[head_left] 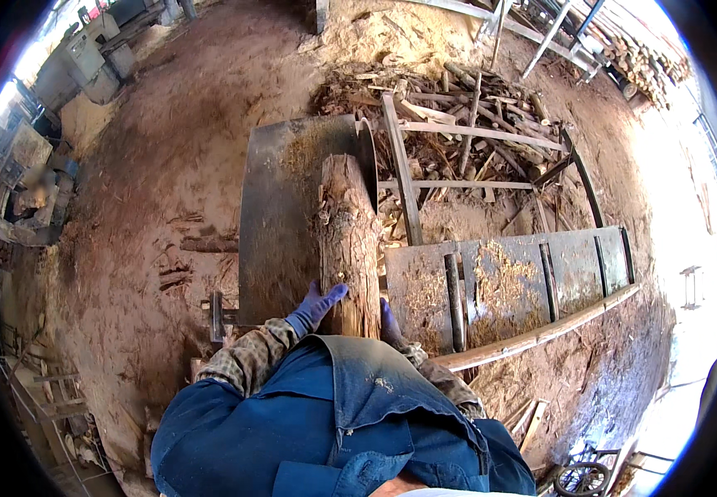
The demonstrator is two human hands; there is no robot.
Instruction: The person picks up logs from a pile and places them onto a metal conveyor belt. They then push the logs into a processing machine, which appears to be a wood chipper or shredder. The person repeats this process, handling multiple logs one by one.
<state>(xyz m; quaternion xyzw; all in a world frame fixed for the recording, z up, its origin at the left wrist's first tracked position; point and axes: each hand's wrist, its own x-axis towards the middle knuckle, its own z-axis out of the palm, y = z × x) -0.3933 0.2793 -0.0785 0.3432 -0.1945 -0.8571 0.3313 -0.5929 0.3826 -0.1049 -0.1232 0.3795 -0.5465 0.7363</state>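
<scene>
a bark-covered log [348, 232] lies between two gloved hands, stretching ahead of them; the left hand [319, 304] grips its near left side, while the right hand [389, 324], mostly hidden, seemingly touches the opposite side, its grip unclear.

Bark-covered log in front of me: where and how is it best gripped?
Probably best gripped by both flanks of the log's near end, coming from the wearer's side: it lies lengthwise, pointing away, with that end closest. The left hand is at its left flank, the right hand by its right.
</scene>
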